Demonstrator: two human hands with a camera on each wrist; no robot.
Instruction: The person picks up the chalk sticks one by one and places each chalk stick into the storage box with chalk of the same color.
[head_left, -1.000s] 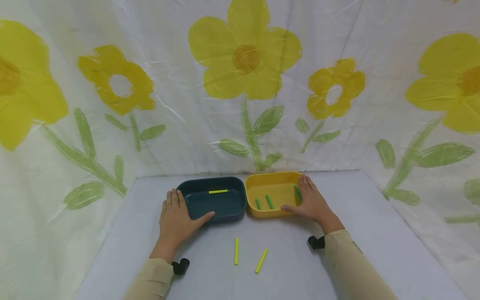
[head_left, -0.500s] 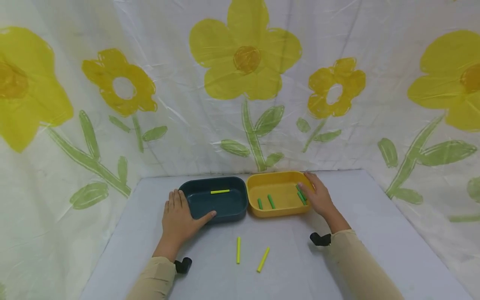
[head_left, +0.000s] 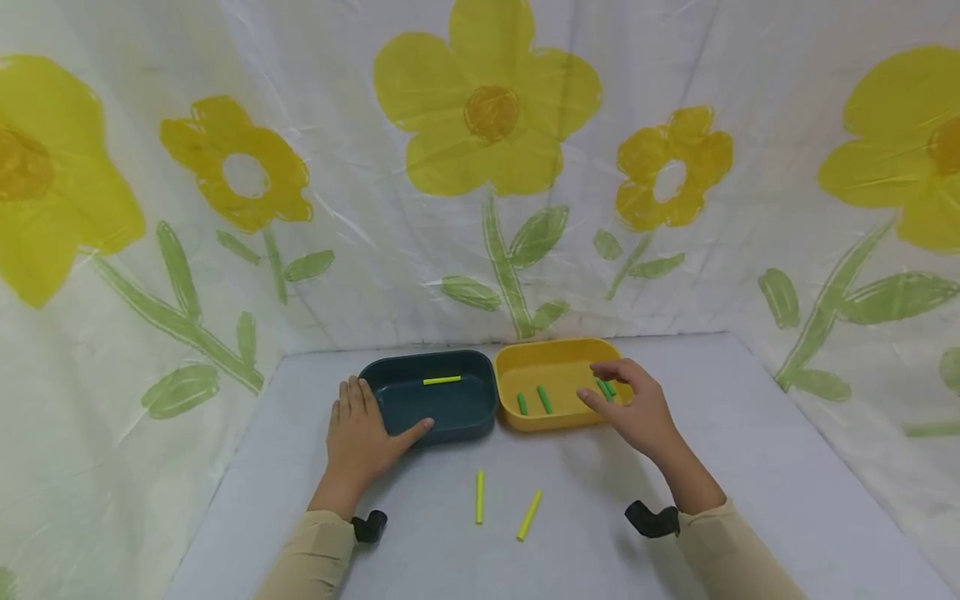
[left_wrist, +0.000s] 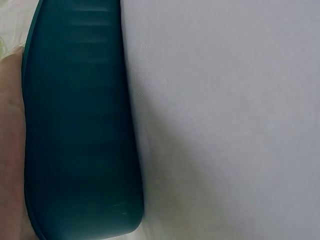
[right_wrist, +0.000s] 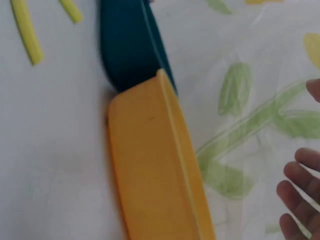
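Observation:
My left hand point(head_left: 358, 440) lies with straight fingers along the left end of a dark teal tray point(head_left: 438, 412), thumb on its near rim. One thin yellow stick point(head_left: 442, 380) is inside that tray. Over the right end of a yellow tray point(head_left: 551, 367), my right hand point(head_left: 643, 417) hovers with thumb and fingers apart, gripping nothing. Several short green sticks lie in the yellow tray, one green stick point(head_left: 543, 399) near its front wall; the right hand partly covers the ones at the right. In the right wrist view, spread fingertips point(right_wrist: 295, 200) show beyond the yellow tray's wall point(right_wrist: 145, 155).
Two more yellow sticks, a left one point(head_left: 480, 497) and a right one point(head_left: 529, 516), lie on the white tabletop point(head_left: 420, 533) in front of the trays. Both trays stand side by side near the back edge, before a flower-painted curtain point(head_left: 360, 283).
My right hand has come off the yellow tray's right end and drawn up and back, uncovering green sticks there. My left hand stays on the teal tray.

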